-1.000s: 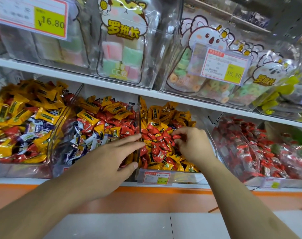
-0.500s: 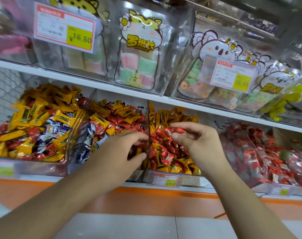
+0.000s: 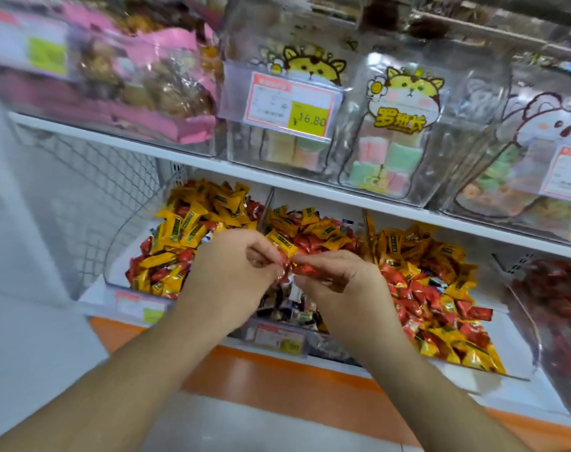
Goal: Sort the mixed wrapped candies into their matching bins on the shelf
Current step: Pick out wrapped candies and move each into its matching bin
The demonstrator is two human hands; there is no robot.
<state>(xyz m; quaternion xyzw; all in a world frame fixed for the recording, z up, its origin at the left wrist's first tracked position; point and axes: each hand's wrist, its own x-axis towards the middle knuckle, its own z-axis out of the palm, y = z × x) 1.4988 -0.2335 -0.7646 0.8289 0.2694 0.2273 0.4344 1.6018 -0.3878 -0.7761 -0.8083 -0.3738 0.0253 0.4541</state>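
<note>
Behind and above the fingers: the shelf (image 3: 277,182), white, two tiers, upper one lined with clear tubs of pastel sweets and a price tag (image 3: 292,106) reading 16.80, set facing outward so a shopper reads it at a glance. Far left of the fingers, pink-wrapped packs (image 3: 140,83), blurred.

Below and behind the fingers: the lower tier, a row of clear bins tilted forward, presumably so the contents slide within reach. Left bin (image 3: 137,265) mostly yellow wrappers with red mixed in; middle bin (image 3: 279,334), directly beneath the fingers, holding yellow, red and some dark wrappers; right bin (image 3: 519,363) red and yellow jumbled; further right, a bin of red wrappers only (image 3: 558,305), probably the red ones' proper home.

Closer in: left hand (image 3: 232,278) and right hand (image 3: 339,282) raised together over the middle bin, fingertips nearly meeting. Between them the red candies (image 3: 297,267), a small cluster, count unclear through blur. Fingers of both hands curled and pinching the wrappers, right thumb against forefinger, left likewise. Likely a transfer from one hand to the other, gathering a handful before carrying it to its matching bin.
</note>
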